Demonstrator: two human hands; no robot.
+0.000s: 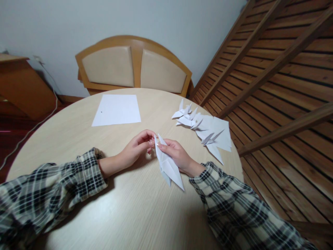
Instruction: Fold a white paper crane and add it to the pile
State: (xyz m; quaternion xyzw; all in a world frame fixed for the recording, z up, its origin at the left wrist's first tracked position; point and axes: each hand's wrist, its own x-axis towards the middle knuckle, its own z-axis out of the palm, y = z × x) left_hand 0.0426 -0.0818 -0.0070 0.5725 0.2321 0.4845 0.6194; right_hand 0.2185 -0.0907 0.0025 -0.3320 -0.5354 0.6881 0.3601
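Round table (130,215), paper (170,168) (folded), in right grip (177,155)

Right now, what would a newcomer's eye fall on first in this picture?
Probably the folded white paper in the right hand, over the round table, with the left hand by its upper tip. Next, the spiky paper figures at right and the flat sheet toward the far left.

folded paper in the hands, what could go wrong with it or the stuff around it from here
The folded paper has thin, pointed tips beside the fingers of the left hand; a hard pinch there might bend or tear one.

The right hand grips it near one end, so the lower points, jutting free, could catch and crease.

The loose sheet by the other folded pieces lies near the rim of the table and might slip off if brushed.
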